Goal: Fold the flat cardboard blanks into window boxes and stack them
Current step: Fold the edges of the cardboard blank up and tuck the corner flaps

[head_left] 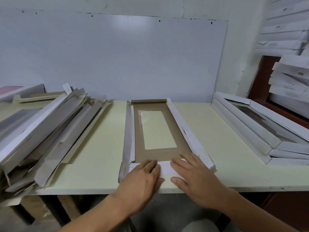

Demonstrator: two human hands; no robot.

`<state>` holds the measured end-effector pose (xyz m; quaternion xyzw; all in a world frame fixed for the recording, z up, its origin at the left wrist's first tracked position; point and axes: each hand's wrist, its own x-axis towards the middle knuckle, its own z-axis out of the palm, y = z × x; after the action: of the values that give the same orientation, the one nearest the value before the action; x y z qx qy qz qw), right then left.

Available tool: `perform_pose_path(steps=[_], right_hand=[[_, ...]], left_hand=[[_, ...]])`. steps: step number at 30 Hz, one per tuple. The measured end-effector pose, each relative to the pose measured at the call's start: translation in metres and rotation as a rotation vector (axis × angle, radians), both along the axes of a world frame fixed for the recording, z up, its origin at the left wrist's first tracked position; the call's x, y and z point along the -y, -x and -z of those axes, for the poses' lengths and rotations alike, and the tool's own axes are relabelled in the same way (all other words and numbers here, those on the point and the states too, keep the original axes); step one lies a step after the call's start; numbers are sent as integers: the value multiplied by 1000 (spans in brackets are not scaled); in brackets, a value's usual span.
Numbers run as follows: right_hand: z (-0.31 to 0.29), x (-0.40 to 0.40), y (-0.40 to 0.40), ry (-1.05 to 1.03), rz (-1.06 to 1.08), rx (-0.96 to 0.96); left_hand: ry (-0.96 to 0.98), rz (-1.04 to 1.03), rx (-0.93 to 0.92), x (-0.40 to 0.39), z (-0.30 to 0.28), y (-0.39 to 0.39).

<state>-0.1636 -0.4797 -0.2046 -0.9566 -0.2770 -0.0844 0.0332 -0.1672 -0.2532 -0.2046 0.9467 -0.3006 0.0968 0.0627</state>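
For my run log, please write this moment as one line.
step: folding near flap | left hand: pressing flap | right hand: pressing flap | box blank: on table, window up

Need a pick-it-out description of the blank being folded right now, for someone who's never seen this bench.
Start at the pale table: a loose heap of blanks lies left, folded boxes are stacked right. The blank lies alone between them, near the front edge. Only it shows a brown inside around a window, with both hands flat on its near flap.
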Motion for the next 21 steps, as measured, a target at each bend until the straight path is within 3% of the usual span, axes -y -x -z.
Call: perform_pose_path(steps=[3, 8, 11, 15, 19, 21], right_hand=[[-6, 20, -6, -81, 57, -89], [-14, 20, -18, -6, 39, -90], [-21, 15, -26, 59, 88, -55], [-37, 2, -44, -30, 218, -125], [-35, -27, -57, 77, 154, -54], [-20, -39, -58, 151, 45, -92]], left_hand=[[3, -52, -26, -16, -13, -5], [-163, 15, -8, -30, -32, -12], [-90, -40, -19, -31, -40, -20], [24, -221, -5, -18, -46, -39], [-248, -241, 136, 12, -33, -39], [-296, -174, 107, 17, -20, -36]])
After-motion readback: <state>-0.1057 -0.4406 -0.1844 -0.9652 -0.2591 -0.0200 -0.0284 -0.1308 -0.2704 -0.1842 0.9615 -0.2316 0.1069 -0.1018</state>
